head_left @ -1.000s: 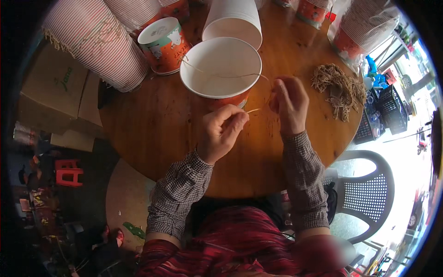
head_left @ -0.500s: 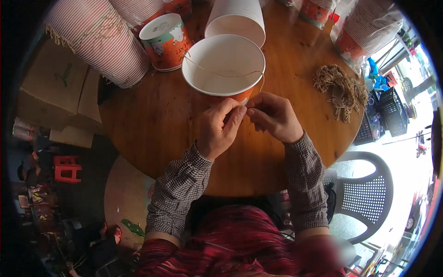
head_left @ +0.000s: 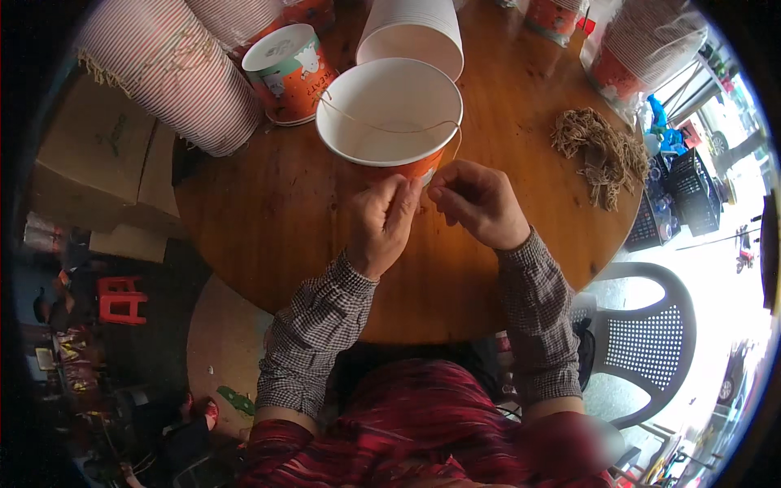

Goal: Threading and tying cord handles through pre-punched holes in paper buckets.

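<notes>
A round paper bucket [head_left: 389, 110], white inside and orange outside, stands in front of me on the wooden table. A thin twine cord [head_left: 399, 130] is fixed at its left rim, crosses the opening, and bends down over the right rim toward my fingers. My left hand [head_left: 381, 224] is closed at the bucket's front, thumb pressed to forefinger; whatever it pinches is hidden. Just right of it, my right hand [head_left: 484, 207] is closed in a pinch where the cord comes down. The cord's end cannot be made out.
A white bucket stack [head_left: 411, 32] lies behind. On the left are an upside-down orange bucket [head_left: 289, 77], a tall leaning stack [head_left: 171, 77] and cardboard boxes [head_left: 89, 154]. A twine bundle [head_left: 598, 154] lies right, beyond it bagged buckets [head_left: 643, 49]. A grey chair [head_left: 643, 342] stands lower right.
My hands, which were touching at the fingertips, are now slightly apart. The bucket and other table items appear a little further left in the view.
</notes>
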{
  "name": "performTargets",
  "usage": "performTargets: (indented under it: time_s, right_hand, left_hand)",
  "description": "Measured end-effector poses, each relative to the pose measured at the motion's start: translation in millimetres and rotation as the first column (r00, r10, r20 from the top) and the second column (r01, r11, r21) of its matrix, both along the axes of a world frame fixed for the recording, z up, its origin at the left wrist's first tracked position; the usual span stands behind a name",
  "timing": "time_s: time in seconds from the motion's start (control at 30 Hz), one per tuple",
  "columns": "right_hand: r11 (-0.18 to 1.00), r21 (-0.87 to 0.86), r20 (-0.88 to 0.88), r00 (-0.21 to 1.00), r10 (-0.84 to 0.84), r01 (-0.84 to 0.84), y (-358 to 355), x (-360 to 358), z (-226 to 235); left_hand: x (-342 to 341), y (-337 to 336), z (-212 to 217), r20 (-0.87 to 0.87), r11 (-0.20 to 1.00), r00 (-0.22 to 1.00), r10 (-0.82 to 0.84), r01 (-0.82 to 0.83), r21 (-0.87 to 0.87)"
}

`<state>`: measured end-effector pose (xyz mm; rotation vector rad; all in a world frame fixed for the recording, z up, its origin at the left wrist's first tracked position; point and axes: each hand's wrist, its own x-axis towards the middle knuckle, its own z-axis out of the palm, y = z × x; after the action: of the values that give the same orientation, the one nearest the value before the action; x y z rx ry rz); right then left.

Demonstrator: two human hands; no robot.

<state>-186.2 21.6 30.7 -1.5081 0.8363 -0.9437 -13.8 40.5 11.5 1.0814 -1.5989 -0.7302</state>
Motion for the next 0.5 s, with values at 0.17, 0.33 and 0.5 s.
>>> performTargets:
  time_s: [0.17, 0.33, 0.5]
  right_hand:
    - [1.000, -0.004, -0.025, 1.000, -0.015, 0.015, -0.7, -1.0, 0.7]
    - [0.997, -0.074, 0.025, 1.000, -0.015, 0.017, -1.2, -0.6, -0.5]
    - [0.995, -0.098, -0.013, 0.999, -0.036, 0.035, -2.7, -2.5, -2.1]
  left_hand:
    - [-4.3, -1.3, 2.0, 0.046, 0.984, 0.999, 0.011, -0.003, -0.178]
    - [-5.3, -3.7, 0.4, 0.055, 0.971, 0.998, 0.021, -0.008, -0.240]
    - [-6.5, -2.2, 0.0, 0.046, 0.977, 0.998, -0.030, 0.039, -0.208]
